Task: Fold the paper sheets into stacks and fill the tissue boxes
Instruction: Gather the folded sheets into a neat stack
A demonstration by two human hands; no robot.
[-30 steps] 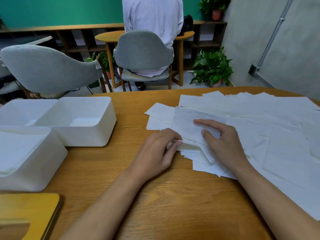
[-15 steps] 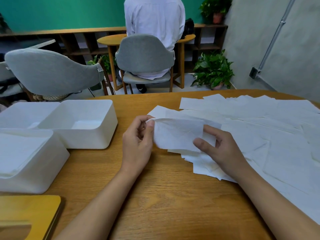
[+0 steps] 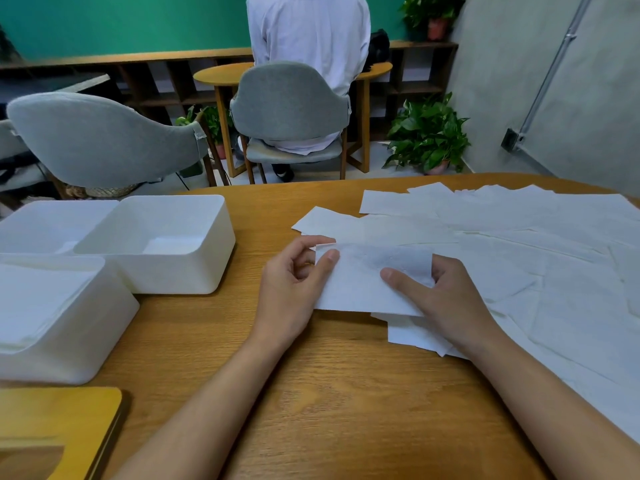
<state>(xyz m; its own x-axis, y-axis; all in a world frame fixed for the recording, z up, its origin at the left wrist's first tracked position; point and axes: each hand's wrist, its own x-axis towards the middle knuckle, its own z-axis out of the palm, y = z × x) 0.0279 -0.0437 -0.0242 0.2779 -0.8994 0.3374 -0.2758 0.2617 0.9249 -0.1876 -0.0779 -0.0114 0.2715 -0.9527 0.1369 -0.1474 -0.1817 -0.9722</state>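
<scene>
Three white tissue boxes, open at the top, stand at the left of the wooden table (image 3: 346, 403). The near tissue box (image 3: 86, 344) holds a flat stack of white sheets that fills it to just below the rim. The middle tissue box (image 3: 194, 271) stands just behind it, and the far tissue box (image 3: 41, 223) stands beside that one, at the left edge of the view. A yellow board (image 3: 59, 424) lies at the lower-left corner, near the closest box.

Centre: my left hand (image 3: 294, 289) pinches the upper-left corner of the held sheet (image 3: 363, 282) between thumb and forefinger; the other fingers are curled loosely beneath. The sheet spans the gap between both hands (its lower edge overlaps the paper under it). My right hand (image 3: 450, 303) grips the sheet's right end, thumb on top and fingers behind.

Right: loose sheets (image 3: 540, 244) lie spread and overlapping across the table to its far edge, some of them under my right hand and forearm.

Background, same order: an empty grey chair (image 3: 100, 140), a seated person (image 3: 308, 39) facing away, a potted plant (image 3: 429, 133).
</scene>
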